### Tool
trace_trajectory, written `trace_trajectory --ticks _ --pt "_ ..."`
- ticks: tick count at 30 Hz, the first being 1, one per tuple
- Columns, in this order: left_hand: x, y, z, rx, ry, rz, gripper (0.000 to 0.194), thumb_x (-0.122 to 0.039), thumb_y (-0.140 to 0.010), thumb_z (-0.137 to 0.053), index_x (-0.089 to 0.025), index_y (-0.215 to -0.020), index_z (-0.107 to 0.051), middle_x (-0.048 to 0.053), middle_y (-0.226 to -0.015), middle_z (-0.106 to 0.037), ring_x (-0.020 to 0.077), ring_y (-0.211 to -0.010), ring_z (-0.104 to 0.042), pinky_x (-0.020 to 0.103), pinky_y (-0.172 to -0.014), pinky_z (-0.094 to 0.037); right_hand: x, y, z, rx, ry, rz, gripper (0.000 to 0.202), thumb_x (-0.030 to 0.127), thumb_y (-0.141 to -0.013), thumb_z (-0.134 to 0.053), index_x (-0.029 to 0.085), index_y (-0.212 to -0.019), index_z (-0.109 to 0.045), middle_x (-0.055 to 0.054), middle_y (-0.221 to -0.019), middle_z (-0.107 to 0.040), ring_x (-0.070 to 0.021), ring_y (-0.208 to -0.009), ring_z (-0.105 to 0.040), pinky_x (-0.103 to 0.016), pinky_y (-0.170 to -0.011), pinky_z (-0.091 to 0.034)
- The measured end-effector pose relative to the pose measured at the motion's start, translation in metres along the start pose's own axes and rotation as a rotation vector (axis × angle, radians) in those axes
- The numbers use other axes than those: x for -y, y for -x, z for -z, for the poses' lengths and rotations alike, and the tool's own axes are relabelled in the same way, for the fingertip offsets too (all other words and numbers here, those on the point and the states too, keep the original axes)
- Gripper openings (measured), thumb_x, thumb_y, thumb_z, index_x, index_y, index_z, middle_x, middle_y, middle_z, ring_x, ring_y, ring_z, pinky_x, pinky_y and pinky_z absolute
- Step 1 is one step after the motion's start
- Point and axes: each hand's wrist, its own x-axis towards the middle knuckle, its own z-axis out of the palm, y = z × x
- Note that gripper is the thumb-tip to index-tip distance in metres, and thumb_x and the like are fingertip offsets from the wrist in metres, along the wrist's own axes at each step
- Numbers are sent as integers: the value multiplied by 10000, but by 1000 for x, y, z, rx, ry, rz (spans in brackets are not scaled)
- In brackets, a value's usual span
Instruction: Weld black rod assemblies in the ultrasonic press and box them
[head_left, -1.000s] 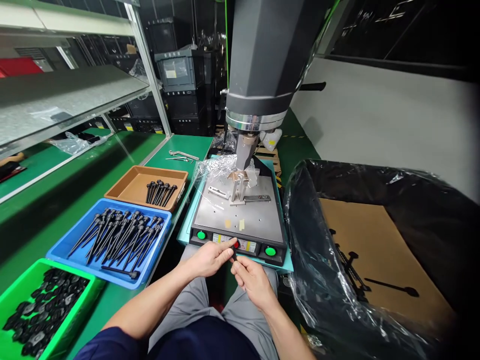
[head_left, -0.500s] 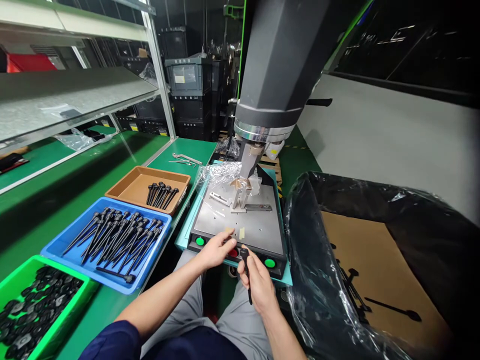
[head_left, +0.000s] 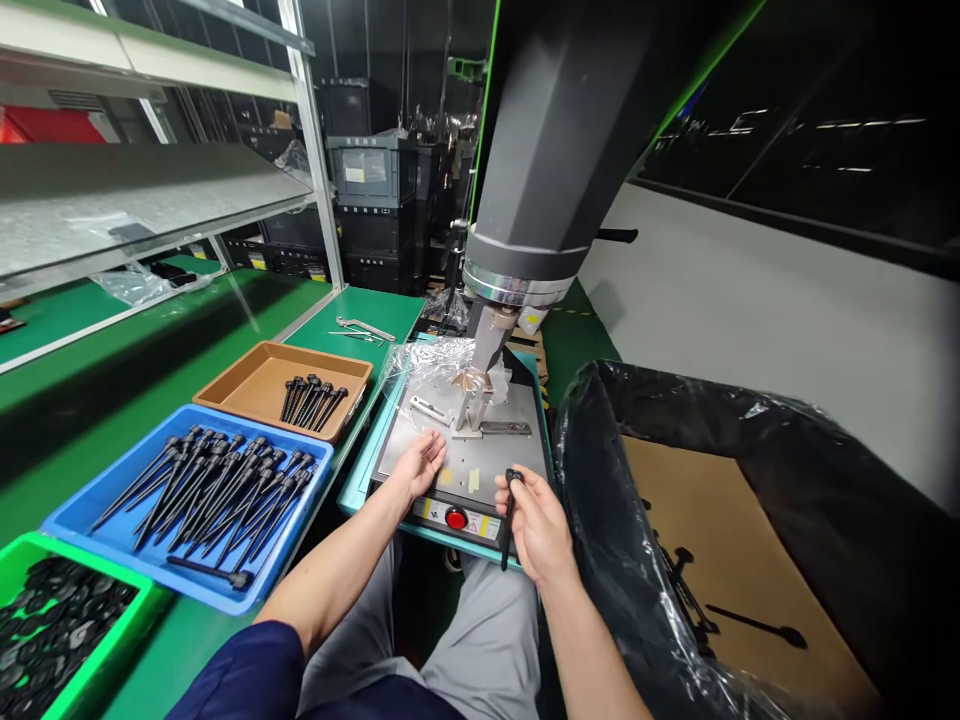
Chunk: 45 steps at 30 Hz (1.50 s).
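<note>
In my right hand (head_left: 541, 525) a thin black rod-like part (head_left: 508, 525) with a thicker head is pinched, head up and shaft pointing down, over the front right of the machine's base. My left hand (head_left: 417, 466) is held over the left side of the metal base plate (head_left: 499, 465), fingers stretched out, with nothing visible in it. Beyond the hands, a small metal fixture (head_left: 472, 412) stands on the plate beneath the grey tapered tool (head_left: 487, 335) of the press head. A red button (head_left: 456, 518) sits on the base's front panel.
On my left stand a blue tray (head_left: 259, 592) of similar black parts, a brown tray (head_left: 225, 385) with several more, and a green bin (head_left: 142, 610) of small black pieces. At right is a box lined with black plastic (head_left: 592, 480), holding several parts. A wrench (head_left: 367, 328) lies behind.
My hands have moved apart. The left went forward over the plate; the right shifted slightly right and up with the black part. The view has turned a little.
</note>
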Motion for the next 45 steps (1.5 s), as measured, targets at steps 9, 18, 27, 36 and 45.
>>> trace_trajectory --ticks 9,18,27,36,45 --pt "-13 43 9 114 -175 -197 313 -223 -745 -758 -180 -1049 -702 116 -1316 -595 211 -1071 -630 255 -771 -518 -17 -95 -25 8 398 163 441 449 -634 -727 162 -966 -688 -91 -918 -701 -242 -839 -623 -351 -747 -481" --pt "-26 68 2 202 -328 -266 423 -309 -679 -820 -183 -1071 -723 140 -1328 -590 260 -1110 -614 280 -791 -504 -17 -142 -51 -139 718 482 418 393 -702 -623 180 -1047 -725 -64 -905 -630 -184 -674 -538 -360 -744 -460" --pt "-30 74 -7 245 -352 -288 447 -337 -667 -819 -181 -1075 -725 143 -1313 -601 265 -1101 -618 277 -787 -501 -10 -167 -64 -262 563 504 435 388 -664 -680 179 -1041 -738 -97 -1077 -611 -224 -888 -579 -362 -873 -456" --pt "-33 70 -7 231 -351 -278 451 -331 -676 -818 -176 -1088 -719 145 -1313 -600 269 -1094 -620 293 -802 -491 -3 -186 -64 -19 371 293 410 359 -647 -725 203 -1025 -695 -50 -987 -708 -233 -906 -632 -359 -845 -473" --pt "-32 68 -6 234 -345 -278 436 -314 -682 -812 -174 -1084 -720 144 -1299 -609 253 -1068 -630 275 -782 -502 4 -184 -66 58 295 239 407 416 -603 -771 173 -920 -695 -47 -874 -707 -236 -847 -620 -361 -827 -450"
